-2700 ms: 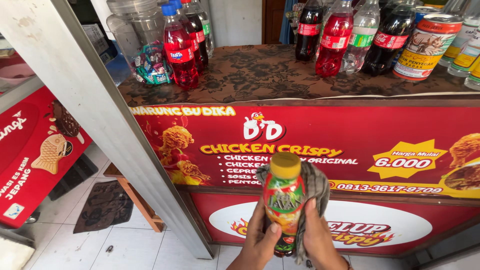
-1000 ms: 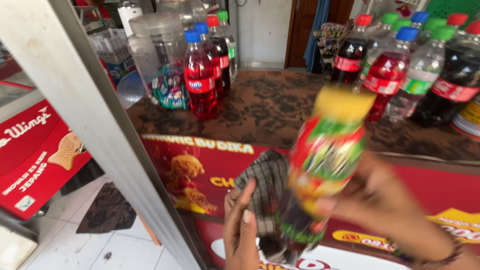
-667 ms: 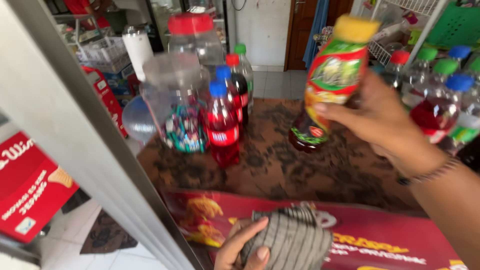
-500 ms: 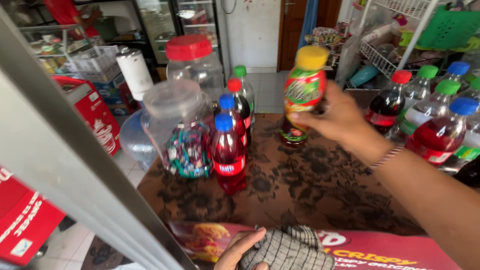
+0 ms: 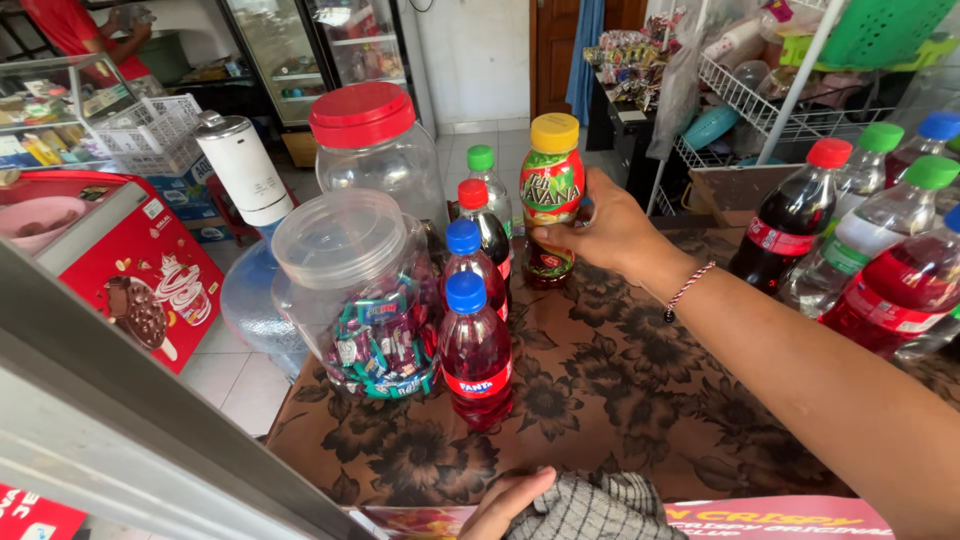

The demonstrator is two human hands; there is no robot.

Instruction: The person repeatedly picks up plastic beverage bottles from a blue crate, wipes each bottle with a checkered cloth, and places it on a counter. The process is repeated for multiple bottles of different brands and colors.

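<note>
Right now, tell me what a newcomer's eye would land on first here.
The right hand grips a yellow-capped bottle standing at the back of the floral tablecloth. Left of it stands a row of soda bottles beside a clear candy jar. The left hand holds a checked cloth at the near edge.

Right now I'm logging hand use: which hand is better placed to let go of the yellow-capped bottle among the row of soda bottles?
Right. The right hand already grips the yellow-capped bottle there; the left hand holds a checked cloth at the counter's near edge.
</note>
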